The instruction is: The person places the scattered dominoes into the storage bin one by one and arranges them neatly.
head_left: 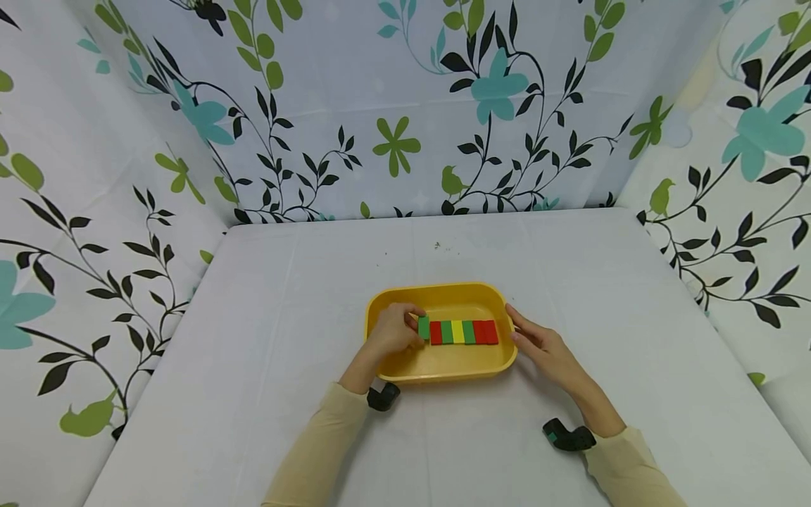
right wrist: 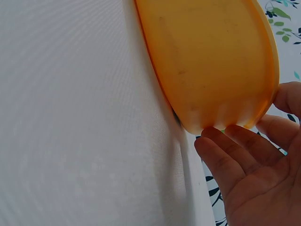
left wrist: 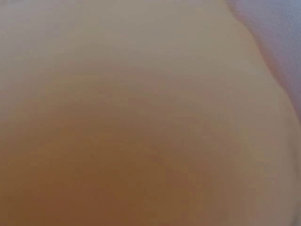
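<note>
Inside a yellow oval-cornered tray [head_left: 437, 366], a row of flat rectangular blocks lies side by side in red, green and yellow. At the row's left end, the left hand [head_left: 394, 329] pinches a green block [head_left: 424, 328] between thumb and fingers, right beside a red block [head_left: 436, 333]. A yellow block [head_left: 458, 332] sits mid-row. The right hand [head_left: 548, 354] rests on the tray's right end. In the right wrist view, extended fingertips [right wrist: 211, 134] touch the tray's outer wall. Blurred skin fills most of the left wrist view, hiding that hand's work.
The tray stands on a table covered with a white cloth [head_left: 304, 303]. A curtain [head_left: 393, 84] printed with leaves and flowers hangs behind and along both sides. Each wrist carries a black camera [head_left: 569, 436]. Small dark specks [head_left: 437, 246] mark the cloth behind the tray.
</note>
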The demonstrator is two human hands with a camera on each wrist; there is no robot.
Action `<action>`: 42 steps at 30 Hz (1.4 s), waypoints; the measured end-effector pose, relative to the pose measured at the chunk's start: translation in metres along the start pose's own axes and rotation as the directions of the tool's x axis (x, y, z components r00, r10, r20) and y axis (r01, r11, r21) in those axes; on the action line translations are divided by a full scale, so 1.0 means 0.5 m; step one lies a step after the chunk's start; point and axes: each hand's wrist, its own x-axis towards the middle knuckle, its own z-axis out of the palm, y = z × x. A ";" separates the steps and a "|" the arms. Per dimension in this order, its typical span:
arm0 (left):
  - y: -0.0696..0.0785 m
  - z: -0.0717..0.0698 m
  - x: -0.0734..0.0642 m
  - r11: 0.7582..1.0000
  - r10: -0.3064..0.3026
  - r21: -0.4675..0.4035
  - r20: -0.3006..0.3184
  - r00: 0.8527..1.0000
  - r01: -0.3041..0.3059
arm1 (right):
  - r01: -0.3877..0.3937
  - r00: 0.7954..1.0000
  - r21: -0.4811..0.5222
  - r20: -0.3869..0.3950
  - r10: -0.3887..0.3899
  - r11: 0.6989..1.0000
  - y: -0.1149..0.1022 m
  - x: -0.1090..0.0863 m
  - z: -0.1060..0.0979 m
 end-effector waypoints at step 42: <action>-0.010 0.022 0.012 0.984 0.051 0.169 -0.004 0.999 -0.050 | 0.004 1.000 -0.004 0.003 -0.004 1.000 -0.002 0.001 0.001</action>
